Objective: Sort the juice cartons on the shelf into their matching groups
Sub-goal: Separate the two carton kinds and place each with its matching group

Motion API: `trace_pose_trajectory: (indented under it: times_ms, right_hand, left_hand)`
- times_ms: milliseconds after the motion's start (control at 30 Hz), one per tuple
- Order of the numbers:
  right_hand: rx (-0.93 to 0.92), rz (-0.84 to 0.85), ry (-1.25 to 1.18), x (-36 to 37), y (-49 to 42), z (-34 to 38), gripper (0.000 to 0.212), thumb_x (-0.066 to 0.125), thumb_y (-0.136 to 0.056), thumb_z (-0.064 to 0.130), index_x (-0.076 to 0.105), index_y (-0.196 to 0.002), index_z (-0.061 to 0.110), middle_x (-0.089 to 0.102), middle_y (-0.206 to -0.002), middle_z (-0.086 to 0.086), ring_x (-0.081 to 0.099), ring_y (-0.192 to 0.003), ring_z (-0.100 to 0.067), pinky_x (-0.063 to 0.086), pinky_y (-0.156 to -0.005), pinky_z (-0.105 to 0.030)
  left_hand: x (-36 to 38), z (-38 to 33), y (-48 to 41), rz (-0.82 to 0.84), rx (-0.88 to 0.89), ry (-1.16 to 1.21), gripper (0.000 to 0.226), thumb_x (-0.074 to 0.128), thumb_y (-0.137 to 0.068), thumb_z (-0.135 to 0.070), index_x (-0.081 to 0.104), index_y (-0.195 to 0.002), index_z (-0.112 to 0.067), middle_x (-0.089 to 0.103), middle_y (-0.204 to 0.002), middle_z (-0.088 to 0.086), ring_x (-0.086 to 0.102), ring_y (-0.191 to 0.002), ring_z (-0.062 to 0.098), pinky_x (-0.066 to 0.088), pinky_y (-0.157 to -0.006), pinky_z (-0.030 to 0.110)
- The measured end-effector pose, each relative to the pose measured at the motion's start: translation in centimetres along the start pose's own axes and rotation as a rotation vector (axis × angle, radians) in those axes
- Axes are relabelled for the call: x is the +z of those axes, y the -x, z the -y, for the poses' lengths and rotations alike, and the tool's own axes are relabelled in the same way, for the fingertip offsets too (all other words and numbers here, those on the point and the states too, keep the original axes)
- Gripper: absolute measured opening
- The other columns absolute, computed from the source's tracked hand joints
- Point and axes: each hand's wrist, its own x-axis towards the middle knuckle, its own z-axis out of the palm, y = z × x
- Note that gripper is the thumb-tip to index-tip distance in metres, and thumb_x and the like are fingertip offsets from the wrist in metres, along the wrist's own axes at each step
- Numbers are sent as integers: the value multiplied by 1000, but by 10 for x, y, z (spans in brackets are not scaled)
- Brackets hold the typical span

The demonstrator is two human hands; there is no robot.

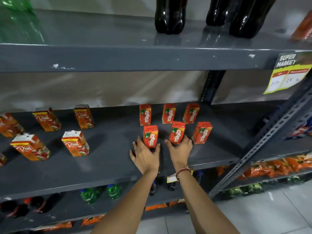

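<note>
While both hands lie spread on the shelf [108,159], gripping nothing, left hand [145,156] cups the base of a front-row Maaza carton [150,135], right hand [180,149] touches the next one [177,132]; six Maaza cartons stand upright in two rows, Real cartons [76,144] grouped well apart to the left

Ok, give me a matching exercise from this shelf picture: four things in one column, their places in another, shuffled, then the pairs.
Things:
1. Real cartons
2. Maaza cartons
3. dark bottles
4. price tag

Places:
A. upper shelf, standing
B. middle shelf, left part
C. hanging from the upper shelf edge, far right
D. middle shelf, right part, at the hands

Pairs: 1-B, 2-D, 3-A, 4-C
</note>
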Motion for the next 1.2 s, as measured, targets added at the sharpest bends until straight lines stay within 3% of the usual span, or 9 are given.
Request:
trace_pose_trajectory:
  times_ms: [133, 267, 600, 867, 1200]
  right_hand:
    - [-25, -10, 31, 2, -5, -2, 59, 78, -71, 26, 50, -114, -2, 55, -114, -21, 47, -112, -34, 32, -94, -33]
    - [-46, -3, 20, 1, -4, -3, 52, 77, -72, 20, 51, -111, -2, 56, -112, -20, 49, -109, -33, 40, -95, -39]
    - [-70, 67, 30, -5, -1, -4, 48, 76, -69, 17, 54, -108, -1, 59, -108, -18, 50, -108, -30, 40, -95, -36]
    - [-72, 56, 38, -7, 3, -3, 48, 76, -70, 18, 54, -108, -1, 59, -108, -18, 51, -106, -28, 41, -92, -32]
    - [-80, 77, 48, -9, 7, -1, 51, 76, -73, 20, 52, -112, -1, 58, -112, -19, 50, -111, -32, 40, -97, -36]
  left_hand:
    - [7, -4, -3, -54, -34, -44, 68, 67, -77, -47, 48, -124, -2, 53, -132, 21, 38, -132, 28, 17, -111, 48]
    - [9, -4, -2, -84, -37, -31, 58, 69, -77, -41, 54, -119, -4, 59, -125, 19, 39, -132, 28, 17, -111, 48]
    - [4, -1, -1, -80, -59, 31, 46, 73, -74, -41, 64, -105, -8, 68, -113, 14, 47, -126, 24, 18, -113, 42]
    - [2, -1, 0, -97, -90, 52, 37, 76, -70, -40, 65, -88, -10, 73, -89, 11, 67, -92, 27, 23, -113, 41]
    - [1, -1, 0, -88, -100, 56, 41, 76, -70, -43, 63, -89, -9, 72, -93, 10, 66, -96, 28, 22, -113, 40]
